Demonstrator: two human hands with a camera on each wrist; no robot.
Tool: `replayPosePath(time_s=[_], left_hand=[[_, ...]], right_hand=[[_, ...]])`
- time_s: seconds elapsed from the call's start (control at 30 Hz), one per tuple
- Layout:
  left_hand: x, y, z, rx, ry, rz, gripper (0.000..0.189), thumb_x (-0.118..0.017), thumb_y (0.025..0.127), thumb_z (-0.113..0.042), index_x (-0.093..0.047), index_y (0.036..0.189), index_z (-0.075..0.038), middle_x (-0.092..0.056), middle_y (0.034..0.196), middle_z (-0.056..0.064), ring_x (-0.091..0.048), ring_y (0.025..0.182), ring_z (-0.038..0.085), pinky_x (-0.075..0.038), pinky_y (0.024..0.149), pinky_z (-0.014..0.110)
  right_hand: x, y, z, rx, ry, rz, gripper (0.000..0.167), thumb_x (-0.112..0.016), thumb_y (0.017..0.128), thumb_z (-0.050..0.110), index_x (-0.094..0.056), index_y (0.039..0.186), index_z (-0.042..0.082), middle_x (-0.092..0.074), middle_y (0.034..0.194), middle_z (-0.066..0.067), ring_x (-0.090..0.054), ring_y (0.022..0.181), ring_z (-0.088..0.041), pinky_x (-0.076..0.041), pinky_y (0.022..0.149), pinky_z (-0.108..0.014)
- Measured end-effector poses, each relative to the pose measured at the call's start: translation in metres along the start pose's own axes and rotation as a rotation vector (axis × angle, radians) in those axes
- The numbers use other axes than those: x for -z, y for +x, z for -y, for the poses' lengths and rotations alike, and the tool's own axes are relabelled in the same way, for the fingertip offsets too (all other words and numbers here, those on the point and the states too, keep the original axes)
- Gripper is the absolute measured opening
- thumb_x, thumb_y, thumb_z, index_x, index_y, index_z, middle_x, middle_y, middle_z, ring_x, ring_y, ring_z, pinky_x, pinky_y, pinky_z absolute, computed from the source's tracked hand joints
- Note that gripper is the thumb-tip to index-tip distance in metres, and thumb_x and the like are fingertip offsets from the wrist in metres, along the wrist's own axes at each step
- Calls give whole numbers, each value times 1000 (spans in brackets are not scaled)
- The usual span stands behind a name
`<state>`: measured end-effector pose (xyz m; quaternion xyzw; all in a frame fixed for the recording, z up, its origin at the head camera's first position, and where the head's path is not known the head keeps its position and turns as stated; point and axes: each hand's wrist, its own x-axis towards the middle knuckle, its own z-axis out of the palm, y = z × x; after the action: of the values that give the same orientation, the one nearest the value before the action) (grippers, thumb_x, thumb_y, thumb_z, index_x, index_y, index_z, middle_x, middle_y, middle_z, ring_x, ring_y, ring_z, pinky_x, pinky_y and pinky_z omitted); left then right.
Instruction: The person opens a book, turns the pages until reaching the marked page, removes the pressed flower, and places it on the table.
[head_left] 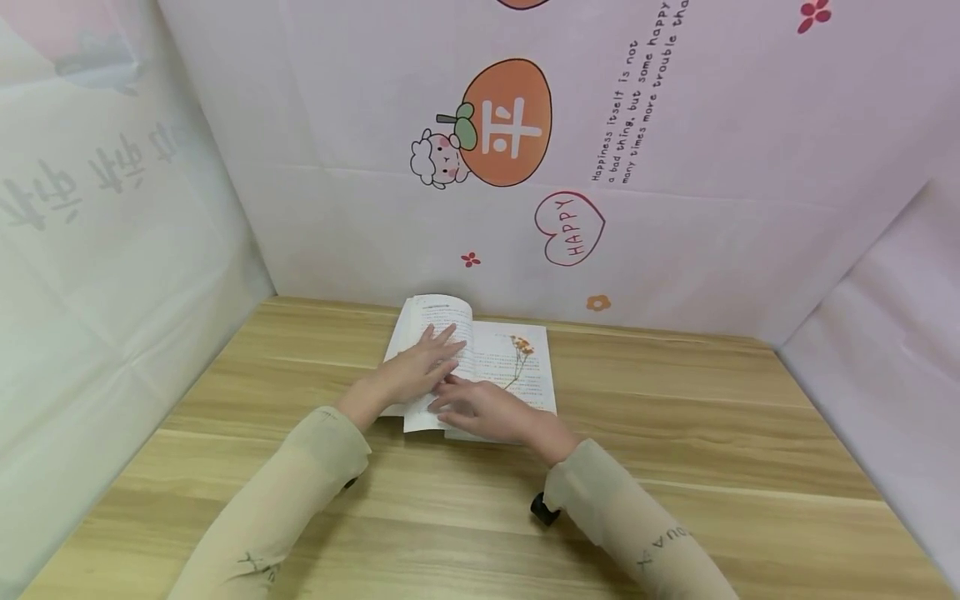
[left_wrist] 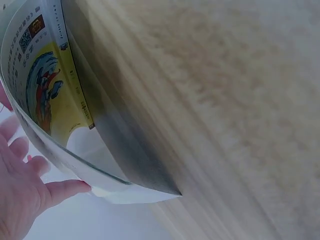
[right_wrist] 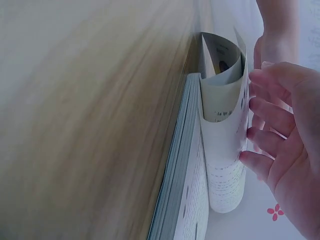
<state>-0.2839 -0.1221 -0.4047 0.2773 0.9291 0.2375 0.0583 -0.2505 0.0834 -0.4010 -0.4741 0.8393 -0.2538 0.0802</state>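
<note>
An open book (head_left: 487,340) lies near the back edge of the table, its left pages curling upward. On its right page lies a dried flower (head_left: 522,346) with small orange blossoms and a thin stem. My left hand (head_left: 416,367) rests on the left page, fingers spread toward the back. Beside it, my right hand (head_left: 487,408) reaches over the lower middle of the book, its loosely bent fingertips at the curled page (right_wrist: 227,145) in the right wrist view. The left wrist view shows my left thumb (left_wrist: 70,188) along the bent cover, whose yellow printed side (left_wrist: 60,85) faces the table.
The wood-grain table (head_left: 450,517) extends in front and to both sides. Behind it hangs a white printed cloth (head_left: 360,217) close to the book, with more cloth at the left and right. A black band (head_left: 543,508) shows at the right sleeve.
</note>
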Motion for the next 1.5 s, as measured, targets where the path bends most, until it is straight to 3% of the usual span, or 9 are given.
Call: replayPosePath(time_s=[0.23,0.37,0.5,0.6,0.7,0.77,1.0,1.2,1.5], left_hand=[[-2,3,-3,32,37,68,49,-33,113,-36,-42,159,-23,-18,170,3,-4,154,43,-20,115,71],[-3,2,-3,43,42,83,50,-32,113,-36,-38,161,-23,-18,170,4,-5,154,43,-19,117,69],[-2,2,-3,47,29,84,52,-31,113,-38,-32,163,-21,-15,170,8,-5,154,44,-17,118,66],[-1,1,-2,55,23,76,55,-30,113,-41,-29,164,-20,-15,170,11,-6,153,45,-17,119,65],[-1,1,-1,70,11,68,55,-30,113,-41,-29,164,-20,-15,170,12,-7,154,44,-17,119,65],[0,1,0,77,8,61,55,-30,113,-42,-30,164,-21,-16,170,13,-8,154,44,-16,119,65],[2,-2,4,112,13,54,55,-30,113,-42,-32,163,-20,-14,169,17,-7,153,47,-14,117,69],[5,-5,8,152,22,81,59,-32,112,-48,-28,164,-21,-9,170,14,-2,152,50,-15,112,77],[7,-9,9,181,22,132,66,-42,110,-44,-21,166,-18,-2,171,16,1,151,53,-14,111,78]], right_hand=[[-1,5,4,42,-41,-15,21,-63,103,12,-73,120,5,-69,128,-8,-58,130,-24,-44,110,-37],[0,3,4,6,-45,-18,25,-61,104,14,-71,127,7,-67,134,-7,-65,118,-19,-50,103,-36],[2,-1,2,-25,-37,-42,30,-60,105,17,-68,133,9,-64,139,-7,-69,95,-16,-54,95,-37],[5,-6,-3,-31,-23,-69,30,-60,105,17,-68,133,8,-63,140,-9,-69,107,-20,-51,100,-39],[9,-11,-7,-45,-9,-94,30,-60,105,17,-69,133,7,-63,141,-10,-58,130,-25,-46,109,-42],[12,-15,-11,-59,-3,-109,29,-61,105,15,-69,131,7,-64,139,-10,-52,137,-26,-42,112,-43],[24,-27,-21,-121,-32,-163,30,-62,104,15,-69,132,8,-62,141,-10,-58,131,-28,-46,108,-46],[35,-36,-29,-190,-61,-239,29,-63,103,14,-70,130,5,-67,134,-11,-64,122,-29,-53,98,-47],[49,-44,-43,-409,92,-341,29,-61,104,13,-68,129,0,-66,133,-17,-65,119,-35,-54,98,-47]])
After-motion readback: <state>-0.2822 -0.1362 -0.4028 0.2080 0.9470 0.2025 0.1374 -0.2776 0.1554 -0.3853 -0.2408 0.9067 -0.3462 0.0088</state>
